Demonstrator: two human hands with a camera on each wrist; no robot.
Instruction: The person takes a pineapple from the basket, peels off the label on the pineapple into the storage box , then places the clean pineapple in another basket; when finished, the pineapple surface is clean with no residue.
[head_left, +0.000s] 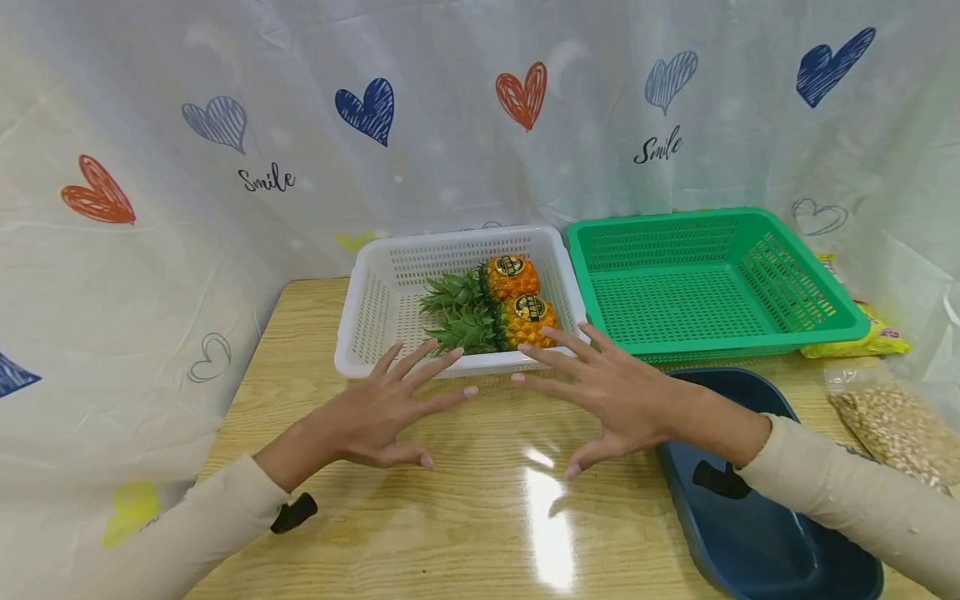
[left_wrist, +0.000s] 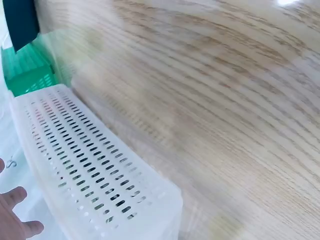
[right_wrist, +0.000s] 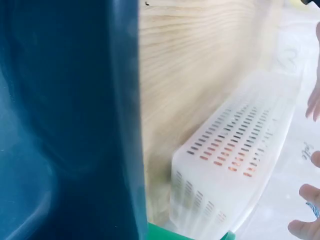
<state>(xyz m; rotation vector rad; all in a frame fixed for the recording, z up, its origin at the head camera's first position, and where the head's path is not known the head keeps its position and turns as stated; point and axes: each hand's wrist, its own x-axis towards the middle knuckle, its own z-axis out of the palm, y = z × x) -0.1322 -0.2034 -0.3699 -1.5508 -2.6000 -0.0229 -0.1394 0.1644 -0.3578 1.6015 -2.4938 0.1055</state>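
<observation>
**Both hands spread at the near wall of the white basket**

The white basket (head_left: 375, 317) sits on the wooden counter (head_left: 465, 517), its long axis running left to right across the person's front. Inside it, toward its right half, lie two pineapples (head_left: 517, 308) side by side, leafy crowns pointing to the basket's left. Both hands hover just in front of the basket's near wall: the left hand (head_left: 382, 408) toward its left-centre, the right hand (head_left: 615, 392) by its right corner. Each grip is apart, fingers straight and fanned, holding nothing. The right hand's fingertips reach the basket's near rim close to the nearer pineapple, so it looks the closer of the two to the fruit; whether they touch the rim cannot be told.

Right of the white basket stands a green basket (head_left: 825, 317), touching or just beside it; in front of that, a dark blue tub (head_left: 750, 533).

The head view alone shows the pineapples and both hands whole. The left wrist view gives the basket's perforated outer wall (left_wrist: 90, 170) against the wood grain; the right wrist view shows the blue tub's wall (right_wrist: 65, 120) up close, with orange showing faintly through the basket's slots.
</observation>
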